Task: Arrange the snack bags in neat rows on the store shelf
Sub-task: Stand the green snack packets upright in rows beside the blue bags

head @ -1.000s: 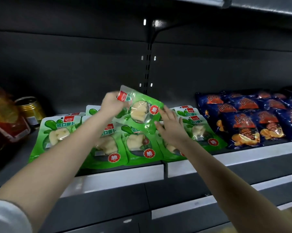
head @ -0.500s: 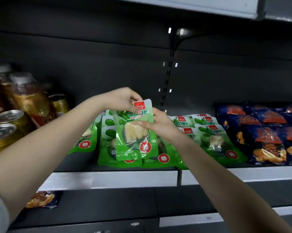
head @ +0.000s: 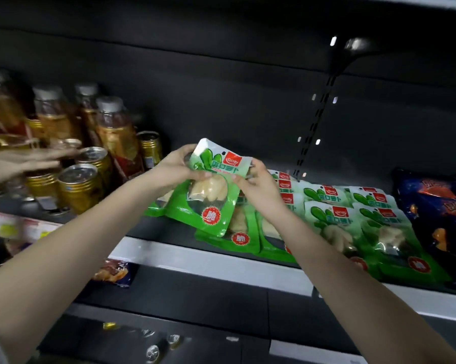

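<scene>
Lifted since half a second ago, the green snack bag [head: 216, 189] now tilts above the stacked bags [head: 334, 219] at frame centre.

Both hands grasp it: left hand [head: 179, 166] fingers at its upper left corner, right hand [head: 256, 185] fingers pinching its top right edge. At left, bottles [head: 114, 127] and gold cans [head: 79, 185] have come into fuller view, with another person's blurred hand [head: 16, 164] reaching over them.

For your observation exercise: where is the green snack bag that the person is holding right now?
In the head view, the green snack bag is centre frame, gripped by the left hand and right hand, above the shelved green bags, right of the gold cans.
</scene>
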